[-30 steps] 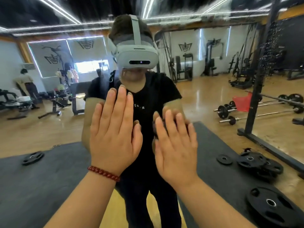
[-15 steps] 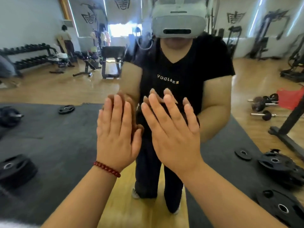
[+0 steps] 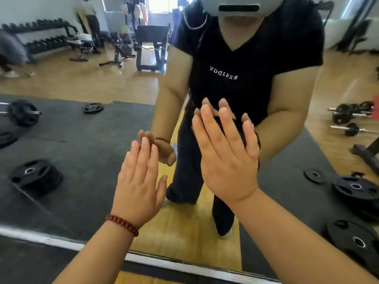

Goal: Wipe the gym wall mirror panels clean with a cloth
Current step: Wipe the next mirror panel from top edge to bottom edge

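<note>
The wall mirror (image 3: 71, 140) fills the view and reflects me and the gym behind me. My right hand (image 3: 225, 158) lies flat towards the glass with straight, spread fingers. A dark strip shows along its right edge and between the fingers; it looks like a dark cloth (image 3: 257, 148) pressed under the palm, mostly hidden. My left hand (image 3: 139, 185), with a red bead bracelet at the wrist, is lower and to the left. Its fingers are straight, their tips nearly meet their own reflection, and it holds nothing.
A silver strip (image 3: 61, 241) runs along the mirror's bottom edge, with dark floor below it. The glass reflects black weight plates (image 3: 34, 175) on grey mats, dumbbells (image 3: 348, 115) on the wooden floor, benches and a person far back.
The view has tilted down to the mirror's lower edge. My left hand has dropped below my right hand, while the right stays flat at the glass.
</note>
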{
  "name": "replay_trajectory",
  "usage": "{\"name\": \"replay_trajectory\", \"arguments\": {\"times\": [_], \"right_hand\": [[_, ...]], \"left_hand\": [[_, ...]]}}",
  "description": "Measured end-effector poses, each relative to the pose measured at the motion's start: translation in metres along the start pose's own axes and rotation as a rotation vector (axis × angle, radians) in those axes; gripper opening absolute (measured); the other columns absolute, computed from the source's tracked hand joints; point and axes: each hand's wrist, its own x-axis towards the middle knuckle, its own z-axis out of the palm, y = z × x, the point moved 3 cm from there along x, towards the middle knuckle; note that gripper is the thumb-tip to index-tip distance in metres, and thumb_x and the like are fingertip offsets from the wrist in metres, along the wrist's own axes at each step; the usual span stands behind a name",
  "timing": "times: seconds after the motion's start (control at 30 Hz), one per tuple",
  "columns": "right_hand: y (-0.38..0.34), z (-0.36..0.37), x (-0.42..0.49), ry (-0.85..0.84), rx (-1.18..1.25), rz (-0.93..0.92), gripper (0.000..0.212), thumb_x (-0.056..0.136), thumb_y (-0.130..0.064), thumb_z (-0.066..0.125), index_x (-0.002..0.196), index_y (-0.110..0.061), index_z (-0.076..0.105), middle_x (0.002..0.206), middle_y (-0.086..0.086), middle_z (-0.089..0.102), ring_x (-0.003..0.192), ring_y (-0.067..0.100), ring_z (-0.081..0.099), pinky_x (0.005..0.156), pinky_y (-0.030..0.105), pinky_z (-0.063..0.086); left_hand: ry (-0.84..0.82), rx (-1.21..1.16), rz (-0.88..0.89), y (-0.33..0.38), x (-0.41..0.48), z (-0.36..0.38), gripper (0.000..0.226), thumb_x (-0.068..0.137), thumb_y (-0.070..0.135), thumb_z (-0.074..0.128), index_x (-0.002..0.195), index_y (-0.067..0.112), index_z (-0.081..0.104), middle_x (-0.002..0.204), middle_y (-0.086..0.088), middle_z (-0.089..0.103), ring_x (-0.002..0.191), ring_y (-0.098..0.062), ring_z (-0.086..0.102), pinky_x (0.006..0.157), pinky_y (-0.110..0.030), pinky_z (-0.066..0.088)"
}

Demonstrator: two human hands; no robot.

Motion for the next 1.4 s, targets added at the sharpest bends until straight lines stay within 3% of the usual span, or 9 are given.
{"name": "replay_trajectory", "arguments": {"times": [0.1,0.23,0.33,0.47,0.53,0.63,0.73,0.97,1.4], "right_hand": [[-0.048,0.028,-0.069,-0.218,-0.088,-0.223,0.060,0.098,-0.023,0.040,0.156,-0.020,0.026,0.161,-0.006,0.024,0.153,0.017,0.008,0.124,0.039,0.005],[-0.096,0.043,-0.126,-0.448,-0.129,-0.479,0.053,0.101,-0.015,0.028,0.153,-0.022,0.032,0.159,-0.010,0.024,0.150,0.014,0.013,0.124,0.038,-0.004],[-0.097,0.037,-0.085,-0.296,-0.114,-0.237,0.052,0.103,-0.014,0.030,0.155,-0.022,0.028,0.164,-0.006,0.021,0.153,0.018,0.007,0.123,0.041,-0.002],[-0.086,0.042,-0.023,-0.005,-0.087,0.079,0.050,0.101,-0.014,0.046,0.150,-0.017,0.036,0.154,-0.003,0.037,0.139,0.028,0.037,0.120,0.046,0.012],[-0.099,0.049,-0.039,0.004,-0.100,-0.028,0.052,0.100,-0.019,0.050,0.150,-0.018,0.037,0.153,-0.004,0.041,0.143,0.025,0.036,0.120,0.045,0.016],[-0.127,0.065,-0.109,-0.264,-0.036,-0.218,0.051,0.101,-0.019,0.045,0.151,-0.022,0.038,0.156,-0.007,0.036,0.150,0.016,0.020,0.124,0.038,0.007],[-0.142,0.071,-0.160,-0.346,-0.145,-0.359,0.051,0.101,-0.021,0.034,0.153,-0.026,0.035,0.157,-0.014,0.027,0.151,0.014,0.013,0.124,0.038,0.004],[-0.141,0.074,-0.149,-0.099,0.043,-0.015,0.048,0.104,-0.017,0.030,0.152,-0.018,0.035,0.157,-0.002,0.030,0.147,0.019,0.029,0.120,0.039,0.016],[-0.200,0.122,-0.310,-0.069,-0.014,-0.056,0.051,0.103,-0.018,0.029,0.153,-0.015,0.035,0.160,0.002,0.028,0.150,0.019,0.023,0.123,0.040,0.014]], "left_hand": [[-0.053,-0.008,0.106,-0.022,-0.016,0.007,0.067,0.094,0.032,0.040,0.148,-0.003,0.022,0.155,-0.022,0.017,0.152,-0.025,-0.011,0.123,-0.039,0.001],[-0.082,-0.063,0.215,-0.047,-0.036,0.019,0.071,0.095,0.033,0.040,0.153,0.000,0.016,0.160,-0.021,0.010,0.152,-0.026,-0.009,0.124,-0.040,0.001],[-0.106,-0.082,0.275,-0.067,-0.056,0.033,0.077,0.095,0.034,0.040,0.156,0.006,0.004,0.165,-0.012,-0.010,0.152,-0.028,-0.008,0.124,-0.040,-0.002],[-0.108,-0.109,0.298,-0.077,-0.078,0.053,0.077,0.095,0.034,0.041,0.156,0.006,0.004,0.164,-0.010,-0.014,0.152,-0.030,-0.009,0.124,-0.043,-0.004],[-0.066,-0.138,0.290,-0.077,-0.084,0.060,0.078,0.096,0.034,0.042,0.157,0.005,0.002,0.164,-0.011,-0.013,0.152,-0.031,-0.008,0.124,-0.044,-0.002],[0.015,-0.159,0.262,-0.074,-0.088,0.071,0.076,0.098,0.034,0.041,0.157,0.006,0.001,0.164,-0.010,-0.014,0.152,-0.030,-0.009,0.123,-0.045,-0.001],[0.082,-0.136,0.242,-0.069,-0.097,0.089,0.074,0.099,0.034,0.038,0.157,0.007,0.000,0.164,-0.009,-0.016,0.151,-0.028,-0.012,0.123,-0.044,-0.004],[0.199,-0.149,0.175,-0.054,-0.128,0.128,0.080,0.097,0.031,0.045,0.157,0.008,-0.004,0.163,-0.004,-0.019,0.150,-0.026,-0.015,0.122,-0.046,-0.007],[0.411,-0.154,0.196,-0.040,-0.205,0.207,0.054,0.103,0.024,0.030,0.151,0.002,0.020,0.158,-0.009,0.014,0.151,-0.025,0.004,0.122,-0.047,0.005]]}}
